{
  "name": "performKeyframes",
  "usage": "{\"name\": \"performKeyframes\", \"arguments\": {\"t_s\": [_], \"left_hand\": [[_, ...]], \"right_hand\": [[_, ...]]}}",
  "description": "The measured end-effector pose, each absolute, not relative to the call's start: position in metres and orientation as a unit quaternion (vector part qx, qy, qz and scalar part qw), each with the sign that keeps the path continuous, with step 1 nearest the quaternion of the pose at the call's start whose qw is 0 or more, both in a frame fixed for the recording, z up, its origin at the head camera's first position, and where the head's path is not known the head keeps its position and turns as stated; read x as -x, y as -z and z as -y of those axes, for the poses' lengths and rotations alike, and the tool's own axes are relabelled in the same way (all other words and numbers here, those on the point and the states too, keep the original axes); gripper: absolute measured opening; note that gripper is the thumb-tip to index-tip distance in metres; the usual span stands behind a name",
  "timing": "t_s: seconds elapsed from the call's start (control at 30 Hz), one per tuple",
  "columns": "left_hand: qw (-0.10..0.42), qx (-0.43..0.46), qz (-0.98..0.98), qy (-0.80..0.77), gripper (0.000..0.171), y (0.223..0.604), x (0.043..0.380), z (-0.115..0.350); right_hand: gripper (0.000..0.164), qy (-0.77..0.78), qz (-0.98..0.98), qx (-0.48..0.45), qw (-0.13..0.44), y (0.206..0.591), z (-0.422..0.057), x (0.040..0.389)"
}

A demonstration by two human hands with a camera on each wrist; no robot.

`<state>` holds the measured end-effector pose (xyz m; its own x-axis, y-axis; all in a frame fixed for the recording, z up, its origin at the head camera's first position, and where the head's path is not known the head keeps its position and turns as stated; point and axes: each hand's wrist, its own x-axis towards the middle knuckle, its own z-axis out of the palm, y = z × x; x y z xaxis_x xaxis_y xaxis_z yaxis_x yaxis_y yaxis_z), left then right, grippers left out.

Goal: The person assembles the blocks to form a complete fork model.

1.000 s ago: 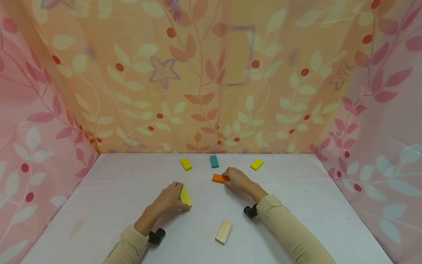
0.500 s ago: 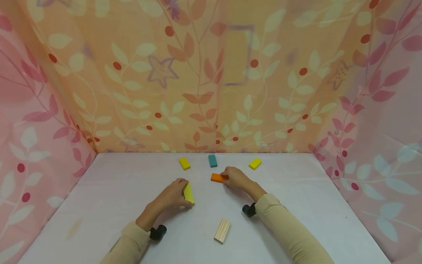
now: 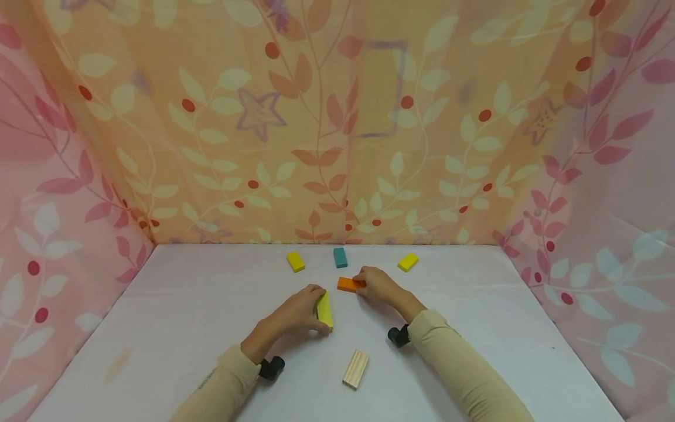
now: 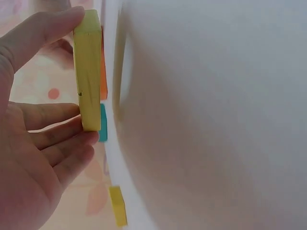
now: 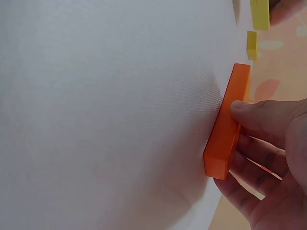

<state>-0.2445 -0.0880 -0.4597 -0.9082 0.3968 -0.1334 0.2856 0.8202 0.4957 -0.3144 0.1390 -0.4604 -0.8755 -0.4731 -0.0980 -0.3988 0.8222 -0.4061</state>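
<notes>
My left hand (image 3: 303,310) pinches a yellow-green wooden block (image 3: 324,310) end to end, thumb at one end and fingers at the other. In the left wrist view that block (image 4: 88,72) hangs a little off the white cloth, with a shadow under it. Ahead and to the right, my right hand (image 3: 378,285) grips the right end of an orange block (image 3: 347,285). The right wrist view shows the orange block (image 5: 227,122) lying against the cloth, thumb on one face and fingers behind it.
A teal block (image 3: 340,258) lies at the back middle, between a yellow block (image 3: 295,262) on the left and another yellow block (image 3: 408,262) on the right. A plain grooved wood block (image 3: 355,370) lies nearer me. Patterned curtains (image 3: 337,146) wall the white table (image 3: 174,328).
My left hand has carried the yellow-green block rightward, closer to the orange block and the right hand. The right hand keeps its grip on the orange block in about the same spot.
</notes>
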Motion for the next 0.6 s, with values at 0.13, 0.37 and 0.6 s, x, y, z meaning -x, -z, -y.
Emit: {"name": "performKeyframes", "arguments": {"t_s": [0.13,0.37,0.6], "left_hand": [[0.126,-0.195,-0.943,-0.239,0.091,0.461,0.245,0.078],[0.132,-0.206,-0.942,-0.229,0.09,0.462,0.246,0.064],[0.143,-0.208,-0.941,-0.225,0.09,0.459,0.245,0.054]], "right_hand": [[0.034,0.193,-0.949,0.227,0.102,0.46,-0.139,0.315],[0.034,0.193,-0.949,0.228,0.104,0.459,-0.139,0.315],[0.034,0.186,-0.95,0.23,0.099,0.458,-0.138,0.315]]}}
